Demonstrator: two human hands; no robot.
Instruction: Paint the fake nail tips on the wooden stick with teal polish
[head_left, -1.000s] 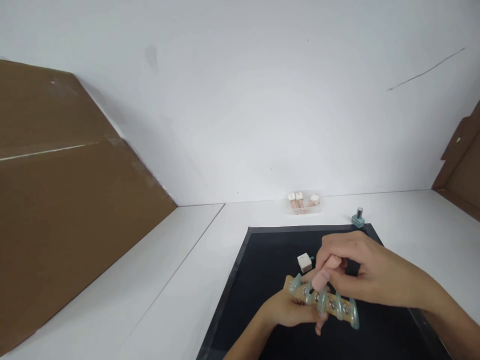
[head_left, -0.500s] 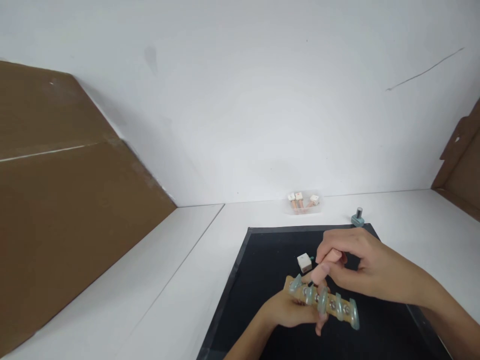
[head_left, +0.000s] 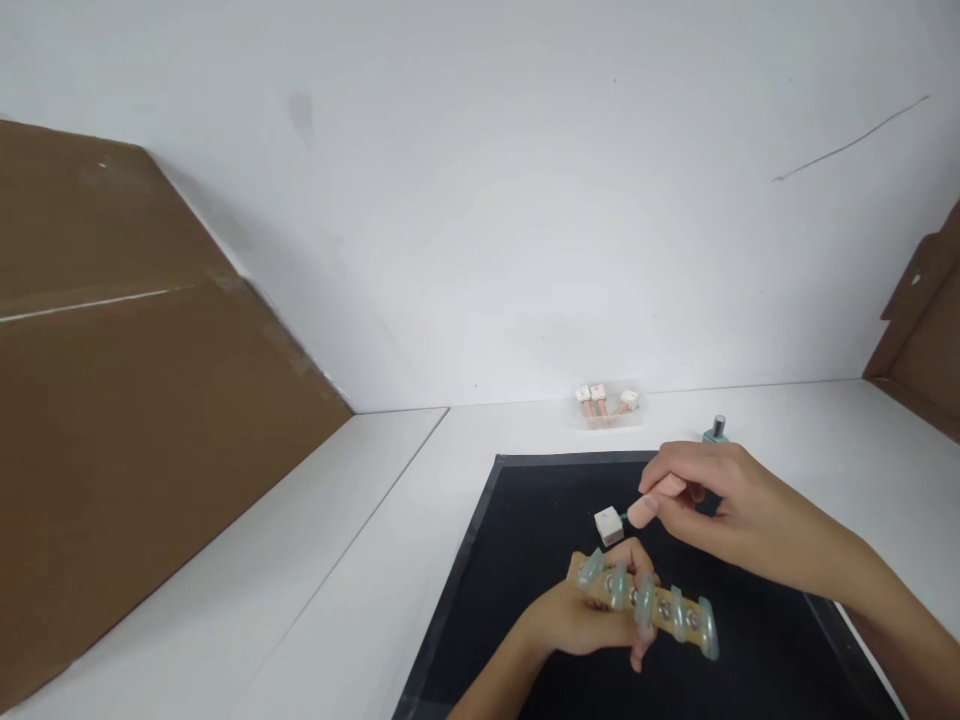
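Observation:
My left hand (head_left: 581,618) is closed round a yellowish strip that carries several glossy pale green false nails (head_left: 645,600), with small silver rounds between them. The strip slants down to the right over a black mat (head_left: 532,510). Up and to the right of it, my right hand (head_left: 712,500) pinches a short pink cylinder (head_left: 656,502) between thumb and fingers. The cylinder is apart from the nails. Its lower left end is close to a white cube (head_left: 609,525) with a small green stem on the mat; whether they touch, I cannot tell.
Behind the mat, a clear plastic tray (head_left: 606,420) holds several white cubes on pink stems. A blue-green object with a silver cylindrical top (head_left: 718,427) stands at the back right, partly behind my right hand. Brown cardboard panels (head_left: 150,400) flank the white table (head_left: 360,540).
My right hand has lifted the pink cylinder up and slightly right, away from the false nails. The left hand's fingers behind the strip show more now; the strip itself has stayed in place.

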